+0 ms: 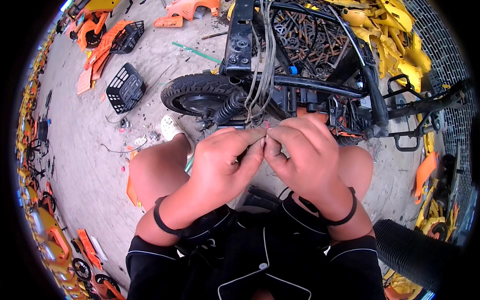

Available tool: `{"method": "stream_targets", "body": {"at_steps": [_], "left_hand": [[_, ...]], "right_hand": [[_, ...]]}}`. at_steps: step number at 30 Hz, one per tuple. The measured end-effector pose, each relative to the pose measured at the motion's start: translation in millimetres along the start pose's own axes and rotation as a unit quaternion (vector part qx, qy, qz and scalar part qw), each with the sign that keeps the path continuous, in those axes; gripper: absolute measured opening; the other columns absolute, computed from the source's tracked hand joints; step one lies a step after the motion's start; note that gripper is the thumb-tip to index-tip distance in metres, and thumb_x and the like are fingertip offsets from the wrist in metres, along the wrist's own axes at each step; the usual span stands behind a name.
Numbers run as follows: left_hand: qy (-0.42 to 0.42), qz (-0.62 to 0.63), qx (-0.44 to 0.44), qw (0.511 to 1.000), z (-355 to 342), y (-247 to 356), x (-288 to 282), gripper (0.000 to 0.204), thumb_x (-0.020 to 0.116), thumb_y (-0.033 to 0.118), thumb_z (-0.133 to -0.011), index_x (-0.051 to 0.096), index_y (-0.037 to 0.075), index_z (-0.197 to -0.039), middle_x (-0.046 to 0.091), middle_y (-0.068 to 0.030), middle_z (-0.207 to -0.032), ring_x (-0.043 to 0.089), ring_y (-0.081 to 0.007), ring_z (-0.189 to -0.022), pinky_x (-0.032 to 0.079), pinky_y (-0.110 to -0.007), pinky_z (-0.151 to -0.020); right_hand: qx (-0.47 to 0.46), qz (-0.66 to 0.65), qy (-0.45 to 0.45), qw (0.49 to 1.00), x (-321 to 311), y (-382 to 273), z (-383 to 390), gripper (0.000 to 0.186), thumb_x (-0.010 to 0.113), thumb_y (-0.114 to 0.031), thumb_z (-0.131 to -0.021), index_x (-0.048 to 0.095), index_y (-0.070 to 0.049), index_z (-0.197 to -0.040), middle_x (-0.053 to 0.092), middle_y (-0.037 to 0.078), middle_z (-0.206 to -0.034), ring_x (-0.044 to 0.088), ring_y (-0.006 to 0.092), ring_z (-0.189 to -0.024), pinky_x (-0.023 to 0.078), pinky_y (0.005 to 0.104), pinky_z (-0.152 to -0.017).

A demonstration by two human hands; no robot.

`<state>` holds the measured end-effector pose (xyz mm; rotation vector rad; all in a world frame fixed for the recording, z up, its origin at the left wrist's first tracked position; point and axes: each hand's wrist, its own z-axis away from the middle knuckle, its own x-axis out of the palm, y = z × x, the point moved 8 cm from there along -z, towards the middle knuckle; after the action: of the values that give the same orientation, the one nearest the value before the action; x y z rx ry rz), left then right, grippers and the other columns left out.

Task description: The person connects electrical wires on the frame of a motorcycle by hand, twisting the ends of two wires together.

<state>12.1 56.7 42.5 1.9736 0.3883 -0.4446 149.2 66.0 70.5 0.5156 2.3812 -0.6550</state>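
My left hand (pixel 227 152) and my right hand (pixel 302 150) meet in front of the frame of a stripped-down scooter (pixel 310 85). Both are closed, thumbs and forefingers pinched tip to tip. A thin pinkish-red strand (pixel 267 124), which looks like a wire end, pokes out between the fingertips; most of it is hidden by them. Just beyond, a bundle of grey cables (pixel 266 55) hangs down over the frame and ends close to my fingers. The black tyre (pixel 185 90) and a coil spring (pixel 231 109) lie to the left of the cables.
Behind the frame is a heap of rusty metal parts (pixel 305 37). Yellow body panels (pixel 395 42) pile up at the far right. On the concrete floor at left lie a black plastic basket (pixel 126 89) and orange panels (pixel 102 47). A black ribbed object (pixel 412 257) stands near my right elbow.
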Motion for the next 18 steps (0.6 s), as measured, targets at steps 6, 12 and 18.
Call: {"method": "stream_targets", "body": {"at_steps": [6, 12, 18], "left_hand": [[0.006, 0.108, -0.098, 0.989, 5.3, -15.5, 1.8, 0.025, 0.074, 0.003, -0.092, 0.077, 0.001, -0.117, 0.078, -0.012, -0.092, 0.072, -0.018, -0.076, 0.055, -0.031, -0.069], [-0.015, 0.295, -0.244, 0.924, 9.9, -34.8, 11.3, 0.021, 0.073, 0.009, -0.099, 0.076, 0.0, -0.118, 0.078, -0.0056, -0.097, 0.066, -0.008, -0.083, 0.053, -0.024, -0.072], [-0.053, 0.41, -0.312, 0.855, 14.0, -42.8, 20.6, 0.021, 0.071, 0.013, -0.101, 0.075, 0.001, -0.118, 0.073, -0.0062, -0.094, 0.061, -0.0094, -0.08, 0.048, -0.023, -0.071]], "right_hand": [[0.054, -0.049, 0.02, 0.997, -4.2, 8.7, -5.5, 0.025, 0.082, 0.0, -0.074, 0.07, -0.005, -0.095, 0.071, 0.008, -0.088, 0.067, 0.028, -0.077, 0.056, 0.0357, -0.07], [0.169, -0.152, -0.014, 0.974, 0.8, 24.3, 1.4, 0.02, 0.078, -0.001, -0.084, 0.071, -0.005, -0.103, 0.072, 0.008, -0.094, 0.068, 0.0216, -0.076, 0.056, 0.032, -0.068], [0.263, -0.249, -0.087, 0.928, 7.8, 35.2, 3.5, 0.024, 0.072, -0.004, -0.093, 0.071, -0.003, -0.117, 0.073, 0.009, -0.105, 0.067, 0.0151, -0.078, 0.054, 0.0297, -0.068]]}}
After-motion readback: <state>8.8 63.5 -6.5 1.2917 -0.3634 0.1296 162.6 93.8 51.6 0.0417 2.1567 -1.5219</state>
